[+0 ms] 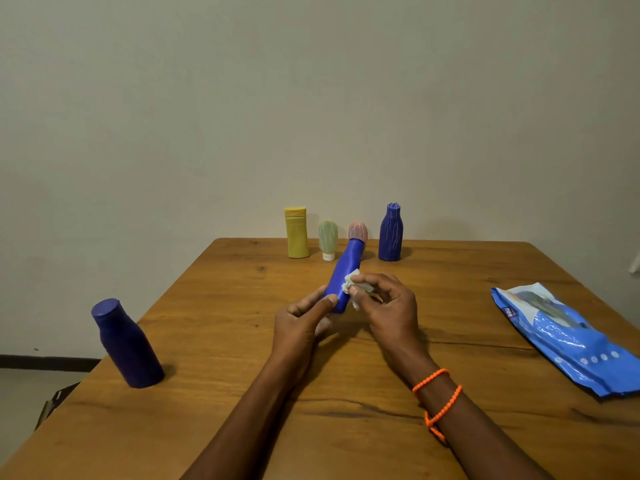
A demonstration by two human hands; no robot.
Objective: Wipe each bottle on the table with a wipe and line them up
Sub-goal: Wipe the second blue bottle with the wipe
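1. Nearest, the beaded orange band (437,400) circles the right wrist above the grainy wooden tabletop (346,427).
2. The left hand (301,323) grips the base of the slim blue bottle (346,271), held tilted above mid-table.
3. The right hand (388,306) pinches a crumpled white wipe (356,287) against the bottle's side.
4. Best to turn the bottle while stroking base to cap.
5. Four bottles (346,233) stand in a far row; a matte dark bottle (128,344) waits near left, a glossy wipe pack (571,337) lies right.
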